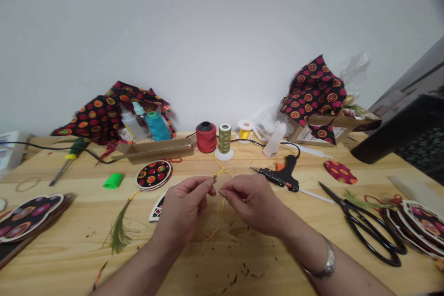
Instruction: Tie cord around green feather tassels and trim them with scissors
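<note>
Close together above the middle of the table, my two hands are at a thin yellow cord (222, 210). My left hand (185, 203) pinches it between thumb and forefinger, where a small dark-greenish bit shows at the fingertips. My right hand (256, 203) is closed in a pinch beside it, on the cord as it appears; a loop rises between the hands and a tail hangs below. Partly hidden behind my left hand lies a white-edged patterned piece (157, 211). To its upper left is a round patterned fabric ornament (153, 175) with a green tassel (120, 231).
Behind my hands stand a red thread spool (206, 138), an olive spool (225, 138) and a yellow spool (245, 130). A black glue gun (282, 175) and black scissors (367, 229) lie right. At left are a screwdriver (67, 161) and a cardboard tray (157, 149).
</note>
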### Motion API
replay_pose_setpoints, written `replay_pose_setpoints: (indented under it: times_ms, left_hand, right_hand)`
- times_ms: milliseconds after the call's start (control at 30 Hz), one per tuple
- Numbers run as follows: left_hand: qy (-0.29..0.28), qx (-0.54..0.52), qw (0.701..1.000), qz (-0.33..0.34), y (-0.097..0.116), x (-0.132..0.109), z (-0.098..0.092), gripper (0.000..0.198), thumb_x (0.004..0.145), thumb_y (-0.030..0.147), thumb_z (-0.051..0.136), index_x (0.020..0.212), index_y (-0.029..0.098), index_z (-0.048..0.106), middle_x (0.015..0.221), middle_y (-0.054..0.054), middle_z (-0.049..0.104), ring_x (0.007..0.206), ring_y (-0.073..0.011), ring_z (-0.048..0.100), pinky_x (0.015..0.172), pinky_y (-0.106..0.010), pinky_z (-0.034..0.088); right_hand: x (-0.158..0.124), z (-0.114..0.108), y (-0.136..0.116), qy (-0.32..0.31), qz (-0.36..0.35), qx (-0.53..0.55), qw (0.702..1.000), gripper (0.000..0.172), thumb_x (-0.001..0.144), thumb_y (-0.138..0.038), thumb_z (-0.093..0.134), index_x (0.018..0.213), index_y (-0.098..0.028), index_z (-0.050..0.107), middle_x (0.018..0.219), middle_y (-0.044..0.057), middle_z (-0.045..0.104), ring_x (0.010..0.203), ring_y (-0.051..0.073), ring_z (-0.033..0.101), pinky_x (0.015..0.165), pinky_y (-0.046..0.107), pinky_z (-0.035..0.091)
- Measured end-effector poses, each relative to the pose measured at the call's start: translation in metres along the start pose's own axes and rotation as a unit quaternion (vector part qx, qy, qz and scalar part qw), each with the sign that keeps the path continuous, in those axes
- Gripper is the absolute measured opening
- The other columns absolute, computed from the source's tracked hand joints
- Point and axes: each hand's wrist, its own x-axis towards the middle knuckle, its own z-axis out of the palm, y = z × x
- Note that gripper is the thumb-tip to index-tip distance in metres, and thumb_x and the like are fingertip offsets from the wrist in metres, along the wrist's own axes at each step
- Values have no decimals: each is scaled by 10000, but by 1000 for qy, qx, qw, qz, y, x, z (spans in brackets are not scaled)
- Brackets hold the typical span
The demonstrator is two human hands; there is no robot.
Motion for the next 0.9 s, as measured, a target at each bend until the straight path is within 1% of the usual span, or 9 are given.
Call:
replay_pose_setpoints:
  times_ms: [200,300,367,433,533,633,733,800,900]
  left_hand:
    - [13,22,1000,4,0,0,-1,202,649,340,727,637,147,668,506,60,542,407,-37,314,389,-181,201]
    - [14,37,999,7,-1,0,-2,216,646,360,723,637,152,667,504,64,537,411,-42,312,393,-185,206]
    - [13,50,999,7,-2,0,-2,223,654,376,713,645,157,670,512,61,547,412,-46,309,395,-189,203]
    - [7,79,997,5,-1,1,-3,222,669,384,697,656,163,683,495,64,539,408,-51,297,395,-195,194]
    - [-6,130,991,7,3,1,-1,158,667,324,700,631,170,704,486,57,557,423,-63,327,415,-200,225]
    - [-55,213,975,36,9,-2,3,134,674,219,666,548,182,695,523,40,621,499,-90,444,504,-200,319]
    - [-118,281,950,61,9,-4,6,210,710,227,617,512,191,677,523,33,633,570,-123,518,592,-213,368]
    - [-148,288,944,55,7,-6,5,225,731,278,610,538,189,681,534,27,633,573,-132,521,591,-223,371]
    - [-194,268,943,41,4,-8,4,205,748,282,600,589,189,691,570,19,639,581,-134,513,581,-229,368]
  right_hand:
    - [-2,-2,-2,-26,2,-9,1000,255,863,-167,470,609,-165,495,531,-65,398,511,53,359,535,190,263]
    - [-3,-3,-3,-35,-5,-9,999,264,861,-167,473,597,-164,470,530,-67,378,503,53,338,530,191,260]
    - [-3,-4,-3,-44,-13,-17,999,263,865,-180,476,603,-163,488,528,-65,399,502,55,348,534,194,267]
    - [-2,-4,-2,-46,-25,-25,998,240,875,-195,471,645,-163,534,551,-53,464,522,62,393,546,199,283]
    - [-2,-6,-1,-30,-68,-66,995,178,878,-192,464,759,-162,594,651,-11,566,608,95,469,590,224,311]
    - [0,-10,0,-16,-137,-124,983,168,845,-122,459,784,-167,609,674,7,565,638,124,460,594,255,304]
    - [2,-15,3,-12,-174,-126,977,211,827,-75,445,712,-160,601,649,8,537,615,125,427,565,260,295]
    - [4,-16,6,-5,-159,-88,983,221,838,-84,457,693,-152,609,642,8,532,619,118,435,564,247,311]
    - [6,-15,14,8,-99,18,995,175,835,-99,517,720,-152,638,646,-1,551,640,101,485,594,216,357]
